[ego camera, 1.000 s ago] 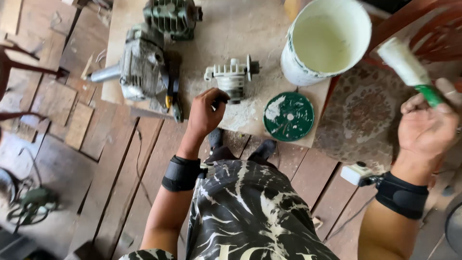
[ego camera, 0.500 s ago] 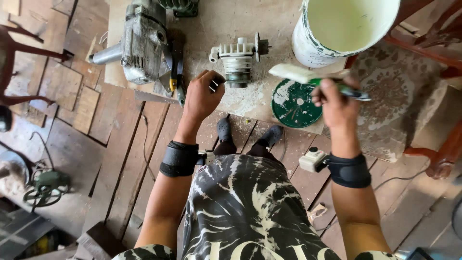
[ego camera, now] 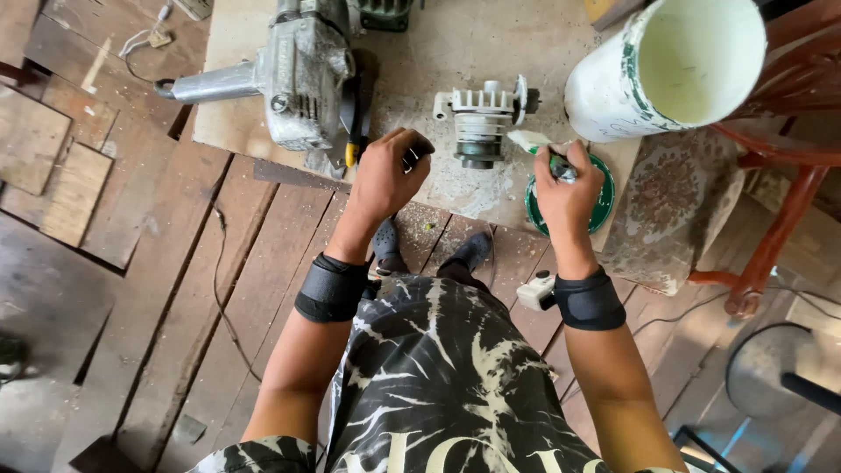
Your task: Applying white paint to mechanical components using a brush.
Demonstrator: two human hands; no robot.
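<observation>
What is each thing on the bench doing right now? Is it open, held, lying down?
Left hand: closed in a fist, something small inside.
Right hand: gripping a paintbrush.
Paintbrush: held, bristles toward the small motor.
Small motor: sitting on the bench.
White bucket: open, tilted.
Green lid: off, lying flat.

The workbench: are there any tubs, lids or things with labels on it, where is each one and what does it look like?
Bucket: far right of the board, tipped with its open mouth toward the camera; round, white, smeared with green, pale inside.
Lid: flat on the board's near right edge, partly under the right hand; round, dark green.
No signs or screens show.
</observation>
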